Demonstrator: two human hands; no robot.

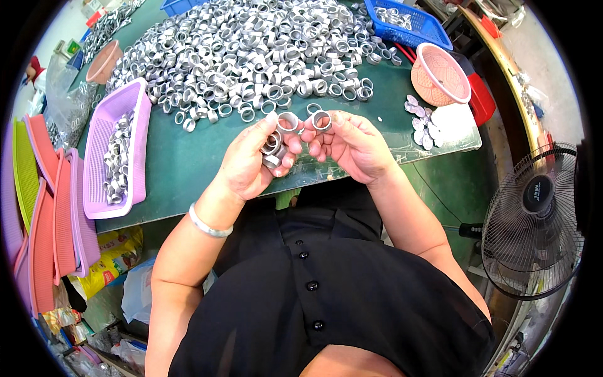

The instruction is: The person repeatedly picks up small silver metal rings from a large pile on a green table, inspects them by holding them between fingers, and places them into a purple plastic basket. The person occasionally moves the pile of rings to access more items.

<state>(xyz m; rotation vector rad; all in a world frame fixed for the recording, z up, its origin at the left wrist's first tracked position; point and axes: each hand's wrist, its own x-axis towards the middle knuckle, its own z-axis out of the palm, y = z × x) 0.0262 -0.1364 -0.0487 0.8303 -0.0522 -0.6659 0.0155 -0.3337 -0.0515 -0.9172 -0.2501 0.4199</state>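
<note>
Near the table's front edge my left hand (251, 160) is closed around several grey metal rings (272, 158), with one more ring (287, 122) pinched upright at its fingertips. Just to its right, my right hand (358, 147) pinches a single metal ring (321, 120) between thumb and fingers. The two pinched rings stand side by side, a small gap between them. Beyond my hands a wide heap of similar metal rings (251, 50) covers the far part of the table; one loose ring (313, 109) lies right behind the ring in my right hand.
A purple basket (141, 135) with some rings stands at the left of the green table (182, 166). Flat silvery discs (427, 133) lie at right beside a pink basket (422, 78). A blue basket (440, 39) is behind it. A black fan (534, 232) stands off the table's right side; stacked baskets (44, 232) are at left.
</note>
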